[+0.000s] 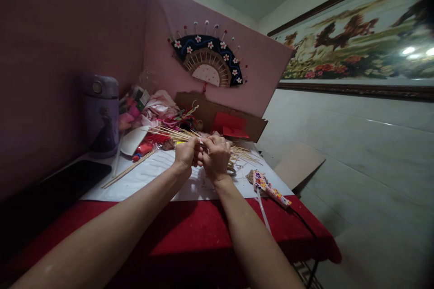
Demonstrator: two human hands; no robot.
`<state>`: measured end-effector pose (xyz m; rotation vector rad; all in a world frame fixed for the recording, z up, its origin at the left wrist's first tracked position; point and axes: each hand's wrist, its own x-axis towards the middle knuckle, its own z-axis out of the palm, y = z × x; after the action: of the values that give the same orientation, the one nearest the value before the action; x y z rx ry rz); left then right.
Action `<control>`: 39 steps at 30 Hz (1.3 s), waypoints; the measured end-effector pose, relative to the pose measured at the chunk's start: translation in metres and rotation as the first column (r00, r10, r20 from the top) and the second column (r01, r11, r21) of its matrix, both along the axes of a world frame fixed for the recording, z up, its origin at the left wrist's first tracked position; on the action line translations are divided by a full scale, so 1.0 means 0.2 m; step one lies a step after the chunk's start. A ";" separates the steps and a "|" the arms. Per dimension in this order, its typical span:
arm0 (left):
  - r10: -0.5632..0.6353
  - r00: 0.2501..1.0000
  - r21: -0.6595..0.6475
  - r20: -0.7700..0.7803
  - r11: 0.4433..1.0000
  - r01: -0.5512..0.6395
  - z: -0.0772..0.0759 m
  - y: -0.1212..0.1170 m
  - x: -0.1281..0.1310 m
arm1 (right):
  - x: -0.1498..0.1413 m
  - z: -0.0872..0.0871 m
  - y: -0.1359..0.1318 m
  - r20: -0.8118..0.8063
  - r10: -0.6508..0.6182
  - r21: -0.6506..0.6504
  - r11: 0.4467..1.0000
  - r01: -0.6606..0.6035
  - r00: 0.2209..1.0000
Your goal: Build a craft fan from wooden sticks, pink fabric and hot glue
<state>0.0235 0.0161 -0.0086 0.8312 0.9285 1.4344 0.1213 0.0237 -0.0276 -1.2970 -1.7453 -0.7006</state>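
Note:
My left hand (pixel 187 153) is closed around a bundle of thin bamboo sticks (pixel 171 132), whose ends fan out to the left. Pressed up against it, my right hand (pixel 216 156) is closed at the same spot, its fingers on the bundle. What the fingertips pinch between them is hidden. More thin sticks (pixel 249 155) spread over the white sheet (pixel 145 187) to the right of my hands. Scissor-like handles (pixel 232 170) show partly behind my right wrist. A pair of longer sticks (pixel 129 169) lies left of my left hand.
A flower-patterned glue gun (pixel 271 189) with a cord lies at the right on the red cloth (pixel 200 230). On the left are a purple bottle (pixel 101 117) and a dark phone (pixel 79 175). Behind stand a cloth pile (pixel 161 104), cardboard (pixel 200 106) and a decorated fan (pixel 210 58).

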 end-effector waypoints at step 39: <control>0.005 1.000 -0.024 -0.024 1.000 -0.006 0.00 -0.01 0.01 | 0.00 -0.01 0.00 0.005 -0.006 -0.028 1.000 0.006 1.000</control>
<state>0.0248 0.0133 -0.0079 0.8298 0.9648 1.4180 0.1218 0.0243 -0.0287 -1.3212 -1.7614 -0.6855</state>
